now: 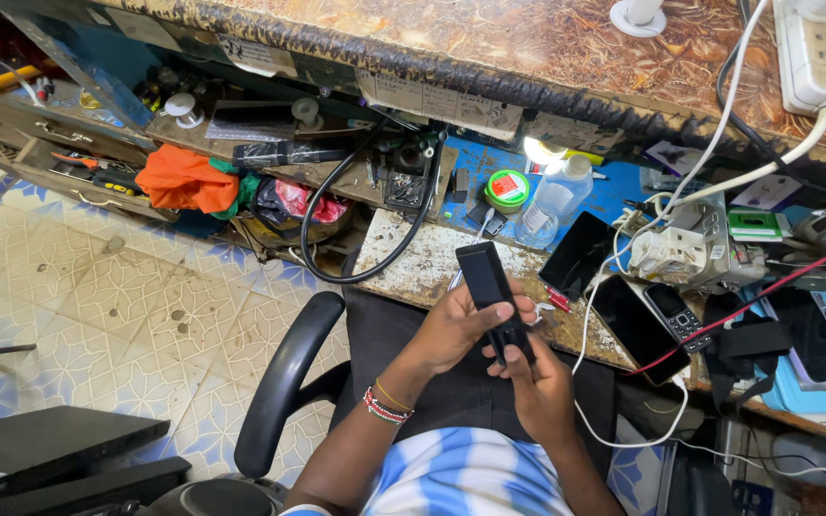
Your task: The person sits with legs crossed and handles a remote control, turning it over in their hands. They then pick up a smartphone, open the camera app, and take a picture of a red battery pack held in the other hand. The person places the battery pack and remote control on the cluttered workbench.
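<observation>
Phone (491,291), a slim black one, sits between both hands above the person's lap, just in front of the worn bench (413,263). Starting at the far left, a patterned tile floor (117,306) runs under open drawers, and an orange cloth (182,179) lies bunched on a low shelf. Next comes the black armrest (284,382) of the chair, then a black cable (375,215) looping down over the bench edge. The left hand (461,330), with a beaded bracelet (384,406) on its wrist, is closed around the phone's left side, thumb laid across its face. The right hand (539,387) is closed on the phone's lower end from beneath, fingers curled against it. Behind the phone stand a green round tin (507,187) and a clear plastic bottle (554,201). Farther right, two dark phone screens (623,320) lie flat on the bench beside a small keypad phone (676,315), with white wires (719,143) and a red wire (767,291) crossing over them. A white power strip (819,53) rests on the upper counter at the far right.
</observation>
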